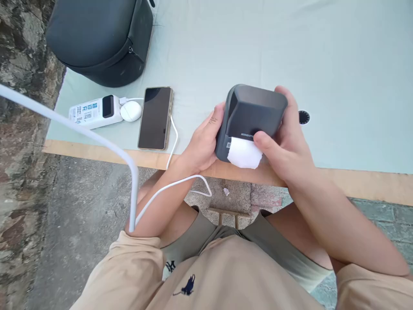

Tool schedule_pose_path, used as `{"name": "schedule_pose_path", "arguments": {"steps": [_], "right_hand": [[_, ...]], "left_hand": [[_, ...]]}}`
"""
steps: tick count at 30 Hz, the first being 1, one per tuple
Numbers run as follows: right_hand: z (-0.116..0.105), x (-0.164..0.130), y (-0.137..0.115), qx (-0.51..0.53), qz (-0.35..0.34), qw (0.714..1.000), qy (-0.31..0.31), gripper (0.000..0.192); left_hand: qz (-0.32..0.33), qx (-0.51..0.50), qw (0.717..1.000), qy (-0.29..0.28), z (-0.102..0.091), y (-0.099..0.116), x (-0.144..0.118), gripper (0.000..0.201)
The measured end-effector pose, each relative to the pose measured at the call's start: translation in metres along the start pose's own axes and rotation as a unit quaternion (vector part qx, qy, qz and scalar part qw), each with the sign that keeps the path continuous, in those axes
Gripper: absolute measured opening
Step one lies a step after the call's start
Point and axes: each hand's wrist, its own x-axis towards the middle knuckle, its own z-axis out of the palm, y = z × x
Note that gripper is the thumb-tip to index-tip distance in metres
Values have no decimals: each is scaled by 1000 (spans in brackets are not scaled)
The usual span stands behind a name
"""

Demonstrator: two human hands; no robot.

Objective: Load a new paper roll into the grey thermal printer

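A dark grey label printer (254, 110) is held between both hands above the table's front edge. White paper (245, 153) with an uneven end sticks out of its slot toward me. My left hand (206, 140) grips the printer's left side, with the thumb along the edge and the other fingers mostly hidden beneath. My right hand (287, 142) wraps the right side, its thumb pressing near the slot where the paper comes out. The tips of the right fingers behind the printer are partly hidden.
On the table (338, 86) to the left lie a phone (155, 118), a white power bank (93, 113) and a round white charger (130, 111). A black zippered case (100, 38) stands behind them. A white cable (106, 140) crosses the left foreground. A small dark disc (303, 117) lies right of my right hand.
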Motion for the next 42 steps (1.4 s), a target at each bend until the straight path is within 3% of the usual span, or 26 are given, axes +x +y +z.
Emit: {"name": "schedule_pose_path", "arguments": {"steps": [6, 13, 17, 20, 22, 24, 26, 28, 32, 35, 37, 42], "right_hand": [[3, -10, -3, -156, -59, 985, 53, 87], [-10, -8, -37, -312, -139, 938, 51, 78], [-16, -8, -58, -351, -156, 909, 159, 57], [-18, -7, -65, -346, -125, 893, 258, 31], [-19, -4, -63, -330, -102, 893, 288, 27], [-20, 1, -58, -303, -122, 896, 299, 23], [-21, 4, -53, -308, -174, 895, 273, 16], [-21, 5, -52, -368, -191, 887, 204, 10], [-20, 4, -57, -496, -76, 863, 48, 27], [-21, 5, -58, -536, -22, 844, -2, 37], [-22, 7, -57, -514, -27, 857, 2, 36], [-25, 4, -66, -353, -17, 935, 37, 42]], "left_hand": [[-28, -8, 999, 25, -4, -1, 3, 45], [-61, -53, 997, 18, 0, 4, 4, 46], [-68, -40, 997, -13, 3, 6, 0, 45], [-46, 21, 998, -32, 2, 4, -3, 32], [-39, 52, 997, -43, 2, 3, -4, 25], [-36, 66, 996, -41, 3, 4, -4, 23], [-30, 73, 996, -32, 4, 4, -5, 24], [-22, 78, 996, -32, 3, 3, -5, 24], [-6, 83, 995, -64, -3, 1, -5, 31], [3, 88, 993, -79, -6, -1, -6, 36], [-1, 90, 993, -80, -6, -2, -6, 39], [-19, 59, 997, -42, 0, -1, -7, 34]]}}
